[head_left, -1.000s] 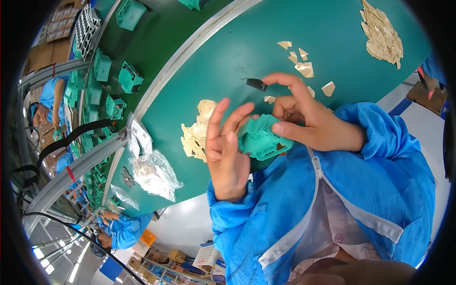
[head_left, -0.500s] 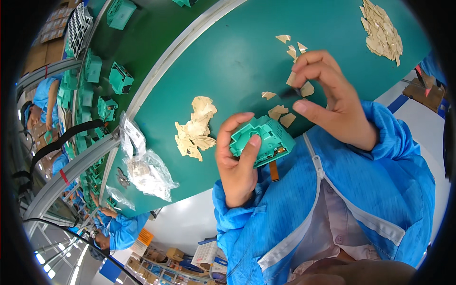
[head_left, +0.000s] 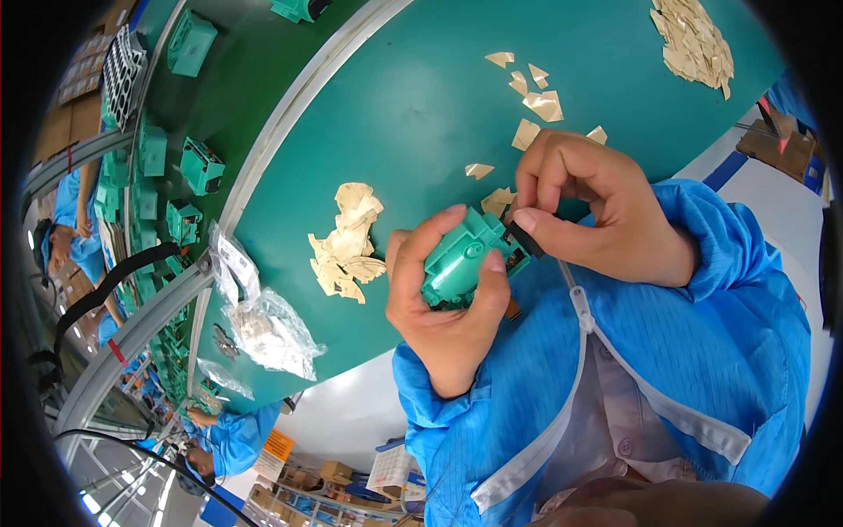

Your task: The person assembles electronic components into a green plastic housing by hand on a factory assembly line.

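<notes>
- Left hand (head_left: 443, 303) wrapped shut around green plastic housing (head_left: 461, 259), above green bench (head_left: 421, 105).
- Right hand (head_left: 588, 211) pinches small black part (head_left: 523, 239) at housing's right edge.
- Clear bags (head_left: 263, 325) hold small parts, left of hands.

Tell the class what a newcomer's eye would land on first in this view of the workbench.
First, the two bare hands at centre: the left hand grips a green plastic part, while the right hand pinches a small black piece against its edge. Next, heaps of tan paper scraps lie on the green table left of the hands, with a crumpled clear bag near its edge.
</notes>
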`<state>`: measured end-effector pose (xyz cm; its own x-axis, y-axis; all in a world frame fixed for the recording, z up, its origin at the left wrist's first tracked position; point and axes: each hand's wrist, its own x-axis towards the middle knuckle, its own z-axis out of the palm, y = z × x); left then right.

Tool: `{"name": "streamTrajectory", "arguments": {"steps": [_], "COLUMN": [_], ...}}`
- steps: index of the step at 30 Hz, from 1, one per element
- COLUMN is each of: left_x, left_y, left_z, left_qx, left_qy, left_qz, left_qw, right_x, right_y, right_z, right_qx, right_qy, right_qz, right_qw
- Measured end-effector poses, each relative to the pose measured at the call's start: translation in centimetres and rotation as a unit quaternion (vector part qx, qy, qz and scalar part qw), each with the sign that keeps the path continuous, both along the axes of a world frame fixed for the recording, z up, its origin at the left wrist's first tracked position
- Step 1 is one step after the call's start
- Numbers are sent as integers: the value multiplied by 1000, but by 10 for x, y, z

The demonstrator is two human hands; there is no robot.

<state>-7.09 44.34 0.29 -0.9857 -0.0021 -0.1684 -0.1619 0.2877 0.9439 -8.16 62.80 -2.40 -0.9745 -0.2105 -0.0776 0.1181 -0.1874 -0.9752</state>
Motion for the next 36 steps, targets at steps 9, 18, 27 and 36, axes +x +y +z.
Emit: {"name": "streamTrajectory", "arguments": {"steps": [9,18,27,36], "left_x": [-2,-4,-3,-3], "left_y": [3,10,9,10], "left_z": [-2,-6,-6,-9], "left_qx": [-29,0,22,30], "left_qy": [16,-7,-22,-30], "left_qz": [-21,23,38,44], "left_qw": [999,1000,999,998], "right_x": [-1,-3,-5,-6], "right_y": [-2,0,1,-3], "right_z": [-5,-5,-6,-11], "right_qx": [38,69,82,94], "right_qy": [28,42,53,65], "right_qz": [-15,-24,-17,-60], "right_qw": [999,996,995,992]}}
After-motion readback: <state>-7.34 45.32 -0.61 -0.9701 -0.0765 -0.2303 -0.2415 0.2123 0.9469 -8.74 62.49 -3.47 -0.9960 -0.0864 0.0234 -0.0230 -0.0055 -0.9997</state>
